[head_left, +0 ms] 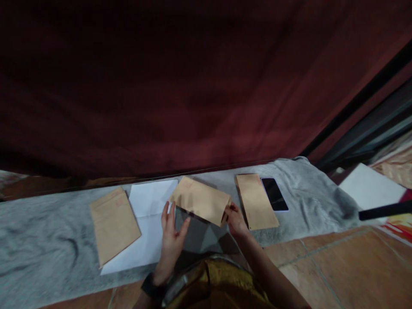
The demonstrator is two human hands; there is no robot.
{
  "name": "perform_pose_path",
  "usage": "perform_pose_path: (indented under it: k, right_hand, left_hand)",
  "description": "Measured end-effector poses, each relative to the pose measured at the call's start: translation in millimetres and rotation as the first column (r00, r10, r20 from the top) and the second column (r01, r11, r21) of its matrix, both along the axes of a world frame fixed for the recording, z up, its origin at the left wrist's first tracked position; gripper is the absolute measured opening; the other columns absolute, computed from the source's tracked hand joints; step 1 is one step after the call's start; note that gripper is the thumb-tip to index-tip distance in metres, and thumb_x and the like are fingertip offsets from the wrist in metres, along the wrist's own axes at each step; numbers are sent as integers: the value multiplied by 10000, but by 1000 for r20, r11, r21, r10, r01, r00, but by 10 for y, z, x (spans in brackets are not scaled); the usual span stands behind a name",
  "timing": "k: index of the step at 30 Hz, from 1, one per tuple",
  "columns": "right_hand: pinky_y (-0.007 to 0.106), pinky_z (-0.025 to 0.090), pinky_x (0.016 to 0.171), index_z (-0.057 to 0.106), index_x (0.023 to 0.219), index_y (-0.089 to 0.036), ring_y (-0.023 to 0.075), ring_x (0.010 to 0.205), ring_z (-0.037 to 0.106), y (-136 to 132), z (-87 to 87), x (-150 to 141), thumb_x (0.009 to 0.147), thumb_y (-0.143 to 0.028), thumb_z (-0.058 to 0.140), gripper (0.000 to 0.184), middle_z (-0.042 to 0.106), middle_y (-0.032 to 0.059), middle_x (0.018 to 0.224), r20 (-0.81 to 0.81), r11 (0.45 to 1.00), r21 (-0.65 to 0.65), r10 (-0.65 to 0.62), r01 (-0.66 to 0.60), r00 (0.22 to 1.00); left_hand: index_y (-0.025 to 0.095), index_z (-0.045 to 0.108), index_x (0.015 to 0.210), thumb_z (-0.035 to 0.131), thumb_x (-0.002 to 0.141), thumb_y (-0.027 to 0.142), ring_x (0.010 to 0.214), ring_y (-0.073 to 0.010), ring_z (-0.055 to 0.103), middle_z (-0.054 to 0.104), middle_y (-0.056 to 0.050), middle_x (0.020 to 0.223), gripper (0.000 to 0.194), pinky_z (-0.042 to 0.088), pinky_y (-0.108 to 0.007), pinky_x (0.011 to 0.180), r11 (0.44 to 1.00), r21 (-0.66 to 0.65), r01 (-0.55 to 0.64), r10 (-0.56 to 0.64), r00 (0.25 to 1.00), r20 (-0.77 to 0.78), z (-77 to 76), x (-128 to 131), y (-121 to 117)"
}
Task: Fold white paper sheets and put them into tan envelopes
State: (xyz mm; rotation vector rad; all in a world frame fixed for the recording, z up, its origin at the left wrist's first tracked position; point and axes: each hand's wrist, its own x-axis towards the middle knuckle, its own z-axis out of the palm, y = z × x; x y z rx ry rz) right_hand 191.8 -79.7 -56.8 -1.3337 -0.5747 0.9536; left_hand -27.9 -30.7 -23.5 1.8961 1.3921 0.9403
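A brown paper envelope (201,199) is held up off the grey cloth (48,240), tilted. My right hand (235,219) grips its right end with closed fingers. My left hand (171,234) has its fingers stretched out at the envelope's lower left edge, over a white sheet of paper (149,204). A second brown envelope (113,223) lies on the left part of that sheet. A third brown envelope (256,200) lies to the right of my right hand.
A black phone (274,194) lies face up on the cloth beside the right envelope. Dark red fabric (193,86) hangs behind the cloth. Another white sheet (370,186) lies far right, on a tiled floor (337,266).
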Motion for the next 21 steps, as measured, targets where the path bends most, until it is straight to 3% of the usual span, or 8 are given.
perform_pose_path:
  k: [2,3,5,6,8,13,17,21]
  right_hand:
    - [326,568,648,661,873,-230,236,733,718,-5,2,-53,753,-610,627,399,759,62,811,-50,999,-5,-47,47,998]
    - [333,573,670,656,866,-238,241,761,722,-5,4,-93,742,-597,638,381,762,64,834,-76,998,-7,-63,62,995]
    - [347,579,702,647,872,-251,249,806,724,-5,10,-187,729,-563,652,343,763,66,878,-110,998,-7,-65,64,992]
    - [351,579,704,642,882,-258,251,815,722,-8,14,-234,726,-546,654,328,761,66,895,-124,998,-7,-59,58,991]
    - [353,576,694,631,913,-268,251,812,717,-23,27,-305,719,-520,652,319,754,61,913,-144,999,-4,-42,42,989]
    - [349,562,667,624,937,-262,247,779,697,-124,77,-259,698,-497,669,339,735,49,892,-140,1000,10,31,-30,990]
    - [331,543,627,637,953,-251,235,724,669,-249,61,-113,639,-453,744,389,723,32,837,-104,996,15,88,-87,991]
    - [349,570,638,640,1074,-255,248,793,693,-374,-55,-28,703,-433,689,414,732,62,994,-22,993,-11,114,-114,993]
  left_hand:
    - [280,325,1536,550,948,520,1453,-320,410,384,-131,1585,673,449,-500,1120,961,-259,-91,157,957,244,-35,60,-91]
    - [261,357,1506,570,930,543,1379,-314,504,487,-141,1503,676,482,-495,1084,909,-415,-33,195,915,354,-43,106,-136]
    - [228,450,1416,649,875,558,1191,-299,656,638,-140,1319,664,546,-474,991,735,-647,204,233,820,523,-34,226,-218]
    - [222,501,1357,702,839,544,1108,-291,697,677,-132,1252,643,567,-458,943,642,-700,312,248,780,575,-20,296,-253]
    - [226,578,1234,797,760,480,1009,-267,726,708,-103,1193,580,583,-407,867,552,-728,407,276,734,620,15,434,-305]
    - [215,619,1102,815,707,369,768,-156,690,736,-15,995,467,506,-244,649,592,-708,386,236,756,610,41,567,-312]
    - [180,596,1116,799,704,345,648,-112,628,728,-10,902,488,444,-217,583,585,-704,403,154,797,585,4,426,-218]
    - [159,567,1210,750,691,305,555,-97,577,702,9,816,569,403,-210,524,614,-696,372,71,852,518,-33,276,-106]
